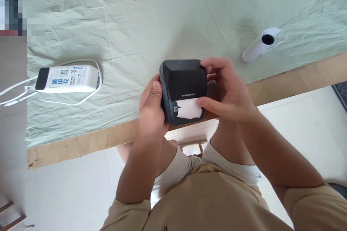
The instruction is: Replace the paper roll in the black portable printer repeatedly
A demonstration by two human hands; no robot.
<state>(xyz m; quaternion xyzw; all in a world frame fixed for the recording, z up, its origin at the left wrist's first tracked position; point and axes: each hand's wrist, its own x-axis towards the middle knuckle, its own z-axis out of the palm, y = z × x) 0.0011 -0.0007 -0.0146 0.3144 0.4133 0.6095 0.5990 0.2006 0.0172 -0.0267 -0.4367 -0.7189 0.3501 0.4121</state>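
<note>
A black label printer point(184, 79) with a dark lid is held over the table's near edge. A white torn-edged piece of paper point(187, 109) lies on its near part, below the printed brand name. My left hand point(153, 106) grips the printer's left side, thumb up along the edge. On the other side, my right hand point(227, 92) has its thumb at the paper's right end and its fingertips at the printer's upper right corner. The undersides of both hands' grips are hidden.
A white power bank or charger point(70, 78) with a looped white cable rests on the cloth at left. Toward the right stands a white cylindrical device point(260, 45) with a black round face. A pale green cloth point(130, 25) covers the wooden table point(105, 140).
</note>
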